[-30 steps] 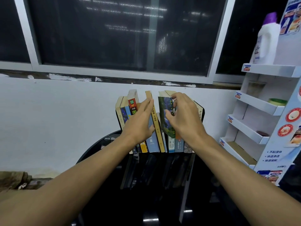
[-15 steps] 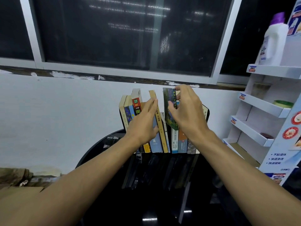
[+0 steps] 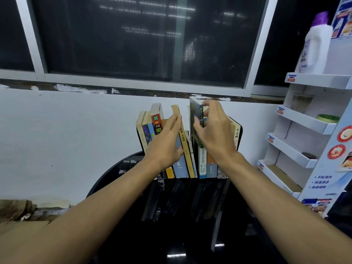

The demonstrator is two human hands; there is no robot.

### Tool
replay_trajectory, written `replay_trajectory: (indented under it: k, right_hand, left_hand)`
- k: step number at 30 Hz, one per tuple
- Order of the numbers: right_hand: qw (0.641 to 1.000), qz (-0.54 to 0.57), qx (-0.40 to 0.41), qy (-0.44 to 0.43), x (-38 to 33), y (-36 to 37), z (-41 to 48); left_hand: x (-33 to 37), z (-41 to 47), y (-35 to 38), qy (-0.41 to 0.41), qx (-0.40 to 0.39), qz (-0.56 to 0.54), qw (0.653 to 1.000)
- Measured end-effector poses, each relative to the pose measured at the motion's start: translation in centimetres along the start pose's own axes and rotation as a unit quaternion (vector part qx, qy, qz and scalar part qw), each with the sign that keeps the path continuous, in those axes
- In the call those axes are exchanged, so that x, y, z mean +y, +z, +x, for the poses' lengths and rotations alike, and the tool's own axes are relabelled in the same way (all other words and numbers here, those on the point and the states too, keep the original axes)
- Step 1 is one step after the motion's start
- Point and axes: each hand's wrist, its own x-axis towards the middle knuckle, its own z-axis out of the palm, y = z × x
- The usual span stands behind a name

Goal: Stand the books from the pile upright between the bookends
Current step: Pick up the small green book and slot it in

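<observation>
HANDS AT THE ROW: Two bare hands work on one row of books (image 3: 182,161) standing upright on a round, glossy black tabletop (image 3: 114,183) against a white wall (image 3: 66,130).

The left hand (image 3: 163,143) lies flat and released. Its fingers are straight and together, pressing on the spines of the row's left part, with the fingertips on a tall tan volume (image 3: 184,145).

The right hand (image 3: 214,136) pinches one green-covered book (image 3: 195,119) between thumb and curled fingers. That book rises above every neighbour, its bottom edge well clear of the tabletop. It sits at a narrow gap that splits the row in two.

Left of the gap about nine spines show, among them one with a red label (image 3: 157,121). Right of the gap there are four, ending in a cream one (image 3: 236,134). The hands hide parts of the row, so the exact count cannot be told.

Two black bookends close the row. The left bookend (image 3: 137,138) shows only as a thin dark edge. The right bookend (image 3: 240,134) stands just behind the cream spine.

At the right of the frame stands one white cardboard display rack (image 3: 320,80) with four shelves in view. A single white bottle (image 3: 314,48) with a purple cap stands on the top shelf. One round green item (image 3: 328,118) lies on the second.

Above the wall, one white-framed window (image 3: 30,35) shows three dark panes.
</observation>
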Motion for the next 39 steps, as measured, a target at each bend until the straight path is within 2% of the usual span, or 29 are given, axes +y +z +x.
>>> replay_trajectory:
  k: [8, 19, 39]
  right_hand:
    - [0.999, -0.018, -0.022, -0.017, 2.5, 1.9, -2.6]
    - [0.995, 0.001, -0.086, 0.050, 3.5, 4.5, -5.6]
    - [0.984, 0.025, -0.178, 0.001, 4.9, 2.8, -7.5]
  left_hand:
    - [0.1, -0.1, 0.0, 0.000, 0.007, 0.008, 1.000]
    - [0.2, -0.2, -0.1, 0.001, 0.008, 0.011, 1.000]
    - [0.4, -0.1, -0.2, -0.005, 0.005, 0.018, 1.000]
